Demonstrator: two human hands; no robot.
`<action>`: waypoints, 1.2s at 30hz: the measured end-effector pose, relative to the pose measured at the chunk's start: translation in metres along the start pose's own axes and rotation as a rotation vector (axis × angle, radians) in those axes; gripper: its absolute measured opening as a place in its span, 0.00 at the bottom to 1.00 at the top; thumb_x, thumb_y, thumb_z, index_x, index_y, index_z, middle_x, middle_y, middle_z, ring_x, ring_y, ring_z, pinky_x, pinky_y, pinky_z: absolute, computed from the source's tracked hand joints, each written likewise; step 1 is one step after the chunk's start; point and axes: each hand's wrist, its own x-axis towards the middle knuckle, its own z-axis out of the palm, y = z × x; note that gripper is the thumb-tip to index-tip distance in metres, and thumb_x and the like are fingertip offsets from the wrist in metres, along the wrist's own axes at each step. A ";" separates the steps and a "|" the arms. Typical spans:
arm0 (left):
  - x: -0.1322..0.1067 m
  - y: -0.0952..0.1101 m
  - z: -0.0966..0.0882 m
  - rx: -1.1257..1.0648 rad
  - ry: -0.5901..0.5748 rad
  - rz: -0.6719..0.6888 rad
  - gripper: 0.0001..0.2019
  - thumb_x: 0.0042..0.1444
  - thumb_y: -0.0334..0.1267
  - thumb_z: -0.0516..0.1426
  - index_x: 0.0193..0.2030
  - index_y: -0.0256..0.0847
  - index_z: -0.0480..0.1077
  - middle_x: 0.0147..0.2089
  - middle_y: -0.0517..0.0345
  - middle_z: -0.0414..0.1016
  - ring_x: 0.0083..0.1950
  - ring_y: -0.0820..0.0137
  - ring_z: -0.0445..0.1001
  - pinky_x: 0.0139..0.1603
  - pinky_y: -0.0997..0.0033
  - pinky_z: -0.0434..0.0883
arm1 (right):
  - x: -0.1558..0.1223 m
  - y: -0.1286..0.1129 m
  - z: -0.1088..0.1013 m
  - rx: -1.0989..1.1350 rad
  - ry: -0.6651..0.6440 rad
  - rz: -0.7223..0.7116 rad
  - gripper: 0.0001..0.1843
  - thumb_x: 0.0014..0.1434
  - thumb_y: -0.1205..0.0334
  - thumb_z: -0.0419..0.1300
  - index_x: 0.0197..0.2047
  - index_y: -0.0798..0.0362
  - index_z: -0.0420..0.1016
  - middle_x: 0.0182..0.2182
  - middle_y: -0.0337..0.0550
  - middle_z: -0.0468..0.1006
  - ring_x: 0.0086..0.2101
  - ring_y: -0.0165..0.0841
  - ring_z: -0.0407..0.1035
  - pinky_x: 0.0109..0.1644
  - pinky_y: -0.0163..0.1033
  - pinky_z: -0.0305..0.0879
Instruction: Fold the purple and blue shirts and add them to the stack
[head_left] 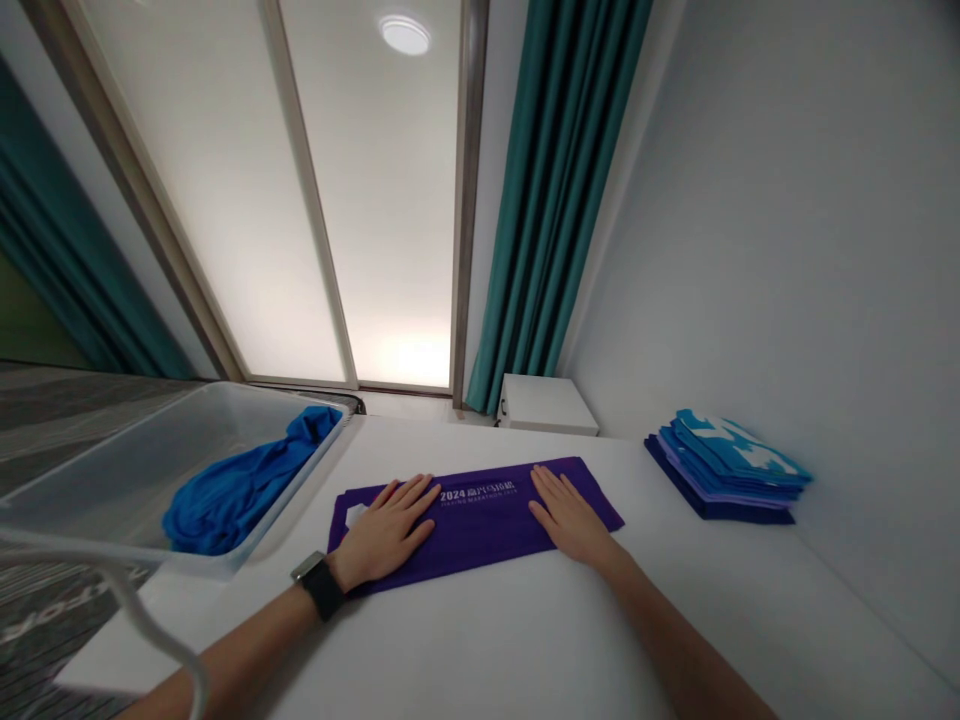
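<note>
A purple shirt, folded into a long flat strip, lies on the white table. White lettering with "2024" runs along its upper part. My left hand rests flat on the strip's left end, fingers spread, with a dark watch on the wrist. On the right end, my right hand lies palm down with its fingers stretched out. Beneath the left hand a white patch and a bit of red show at the cloth's edge. Neither hand grips the fabric; the cloth under both palms is hidden.
On the left stands a translucent plastic bin holding a crumpled blue garment. A stack of folded blue and purple clothes sits at the table's right, near the wall. A white cabinet stands behind the table; a pale cable curves at lower left.
</note>
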 end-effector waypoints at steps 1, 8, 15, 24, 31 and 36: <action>-0.003 0.003 0.001 -0.001 -0.002 -0.021 0.27 0.69 0.52 0.40 0.72 0.49 0.48 0.73 0.56 0.48 0.73 0.62 0.49 0.71 0.52 0.48 | 0.002 0.003 -0.001 0.022 0.005 -0.016 0.36 0.68 0.43 0.36 0.70 0.57 0.51 0.69 0.48 0.51 0.67 0.35 0.44 0.71 0.49 0.39; -0.007 -0.004 -0.028 -0.050 -0.056 0.221 0.27 0.69 0.50 0.43 0.73 0.52 0.43 0.74 0.58 0.43 0.73 0.61 0.46 0.72 0.53 0.44 | 0.007 0.010 -0.005 0.078 0.029 -0.076 0.34 0.68 0.44 0.40 0.69 0.54 0.54 0.67 0.49 0.55 0.67 0.36 0.47 0.70 0.50 0.42; -0.017 -0.014 -0.044 -0.128 -0.189 0.440 0.31 0.68 0.47 0.47 0.73 0.52 0.37 0.75 0.58 0.40 0.74 0.62 0.44 0.73 0.56 0.43 | 0.009 0.013 -0.011 0.013 0.008 -0.112 0.34 0.68 0.44 0.40 0.70 0.55 0.53 0.68 0.48 0.54 0.67 0.35 0.46 0.70 0.50 0.42; -0.009 -0.001 -0.055 -0.127 -0.235 0.502 0.33 0.66 0.48 0.50 0.73 0.50 0.40 0.74 0.56 0.42 0.74 0.60 0.44 0.73 0.53 0.40 | 0.023 -0.018 0.006 -0.134 0.097 0.333 0.38 0.67 0.48 0.40 0.67 0.71 0.54 0.67 0.66 0.53 0.67 0.48 0.45 0.69 0.53 0.38; 0.005 0.005 -0.055 -0.195 -0.283 0.617 0.33 0.65 0.45 0.51 0.73 0.50 0.41 0.74 0.56 0.45 0.73 0.61 0.47 0.73 0.55 0.43 | 0.038 -0.043 0.023 -0.124 0.093 0.426 0.43 0.66 0.43 0.38 0.67 0.75 0.52 0.67 0.70 0.50 0.67 0.53 0.41 0.68 0.56 0.36; -0.015 0.028 -0.034 -0.170 -0.221 0.440 0.32 0.66 0.48 0.48 0.73 0.49 0.40 0.74 0.54 0.42 0.73 0.58 0.45 0.72 0.50 0.45 | 0.053 -0.026 0.021 -0.110 0.074 0.256 0.42 0.67 0.43 0.34 0.68 0.73 0.51 0.68 0.65 0.49 0.68 0.47 0.41 0.69 0.52 0.36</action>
